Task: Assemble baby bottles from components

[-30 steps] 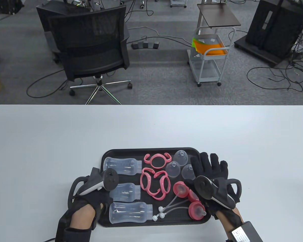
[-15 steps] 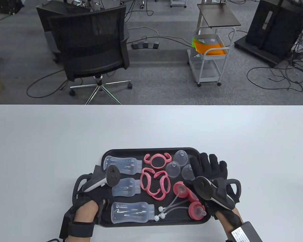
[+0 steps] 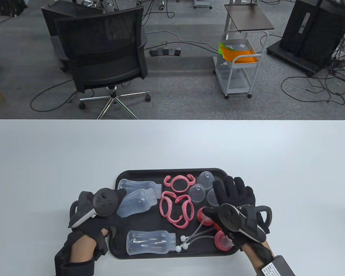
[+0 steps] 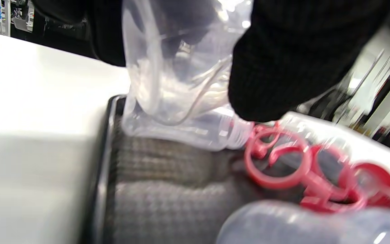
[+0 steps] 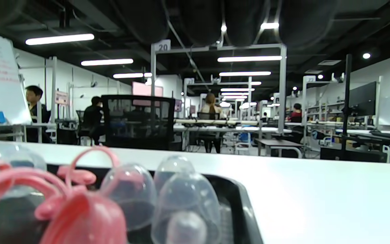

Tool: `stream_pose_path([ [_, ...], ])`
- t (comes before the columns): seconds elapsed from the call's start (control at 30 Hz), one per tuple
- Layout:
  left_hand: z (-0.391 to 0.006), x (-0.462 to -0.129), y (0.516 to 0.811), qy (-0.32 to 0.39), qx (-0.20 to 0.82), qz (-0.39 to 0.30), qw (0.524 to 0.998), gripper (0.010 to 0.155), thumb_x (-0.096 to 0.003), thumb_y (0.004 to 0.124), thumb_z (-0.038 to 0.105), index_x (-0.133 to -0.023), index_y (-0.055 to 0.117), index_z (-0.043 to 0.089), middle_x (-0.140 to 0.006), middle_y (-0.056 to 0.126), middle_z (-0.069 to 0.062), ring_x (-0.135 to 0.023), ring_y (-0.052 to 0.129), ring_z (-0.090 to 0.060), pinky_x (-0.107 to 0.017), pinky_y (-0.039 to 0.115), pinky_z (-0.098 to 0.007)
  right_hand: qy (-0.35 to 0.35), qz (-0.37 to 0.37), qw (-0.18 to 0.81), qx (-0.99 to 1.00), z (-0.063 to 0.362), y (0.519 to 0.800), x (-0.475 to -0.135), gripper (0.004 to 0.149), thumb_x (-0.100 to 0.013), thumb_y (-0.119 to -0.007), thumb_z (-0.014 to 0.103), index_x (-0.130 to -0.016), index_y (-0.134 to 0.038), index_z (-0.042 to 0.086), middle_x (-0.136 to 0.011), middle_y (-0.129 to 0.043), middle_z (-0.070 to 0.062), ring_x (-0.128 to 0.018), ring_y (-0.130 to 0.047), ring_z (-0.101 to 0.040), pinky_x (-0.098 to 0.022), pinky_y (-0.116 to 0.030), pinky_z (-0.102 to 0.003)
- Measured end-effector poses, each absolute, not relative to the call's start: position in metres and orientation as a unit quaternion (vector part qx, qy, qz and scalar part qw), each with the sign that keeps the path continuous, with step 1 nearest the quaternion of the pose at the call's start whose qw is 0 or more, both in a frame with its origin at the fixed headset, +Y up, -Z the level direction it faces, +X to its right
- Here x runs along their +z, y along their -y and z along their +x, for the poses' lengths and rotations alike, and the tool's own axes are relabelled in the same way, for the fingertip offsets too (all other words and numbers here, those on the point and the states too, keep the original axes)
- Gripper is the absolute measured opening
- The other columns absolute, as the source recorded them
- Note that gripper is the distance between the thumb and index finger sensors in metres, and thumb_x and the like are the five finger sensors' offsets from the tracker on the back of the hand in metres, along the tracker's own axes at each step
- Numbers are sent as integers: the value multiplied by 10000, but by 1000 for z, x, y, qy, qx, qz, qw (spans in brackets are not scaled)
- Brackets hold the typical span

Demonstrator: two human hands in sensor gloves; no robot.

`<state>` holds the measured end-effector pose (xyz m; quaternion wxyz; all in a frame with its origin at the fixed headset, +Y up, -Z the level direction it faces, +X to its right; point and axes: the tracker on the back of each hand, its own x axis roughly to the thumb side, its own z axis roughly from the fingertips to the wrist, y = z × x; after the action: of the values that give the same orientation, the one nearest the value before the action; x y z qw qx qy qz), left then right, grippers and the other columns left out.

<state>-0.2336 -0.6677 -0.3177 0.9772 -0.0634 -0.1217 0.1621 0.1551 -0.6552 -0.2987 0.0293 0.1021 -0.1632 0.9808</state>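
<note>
Gripping a tilted bottle (image 3: 136, 202), left hand (image 3: 102, 214) hides its base; right hand's (image 3: 235, 201) fingers lie straight.

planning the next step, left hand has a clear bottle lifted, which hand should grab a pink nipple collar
Right. The right hand hovers open over the tray's right side, directly beside the pink nipple collars. The left hand grips the lifted bottle on the far side.

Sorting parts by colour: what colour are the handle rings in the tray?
Pink. The handle rings show best in the table view, in the middle of the black tray.
</note>
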Motion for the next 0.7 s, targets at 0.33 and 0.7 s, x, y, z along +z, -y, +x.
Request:
stream_pose_path([
  [0.33, -257, -311, 655, 128, 321, 54, 937, 1057, -379, 1049, 560, -1131, 414, 174, -1069, 601, -124, -952, 819, -457, -747, 579, -711, 140, 94, 7, 986, 109, 631, -300, 708, -338, -810, 636, -853, -891, 157, -757, -956, -130, -501, -1059, -314, -319, -978, -387],
  [0.7, -263, -314, 664, 130, 397, 68, 906, 973, -378, 1045, 590, -1106, 542, 186, -1069, 664, -119, -987, 751, -449, -742, 564, -719, 39, 64, -85, 994, 50, 653, -325, 589, -314, -889, 588, -652, -1030, 127, -435, -1085, -83, -74, -1096, -105, 37, -965, -217],
])
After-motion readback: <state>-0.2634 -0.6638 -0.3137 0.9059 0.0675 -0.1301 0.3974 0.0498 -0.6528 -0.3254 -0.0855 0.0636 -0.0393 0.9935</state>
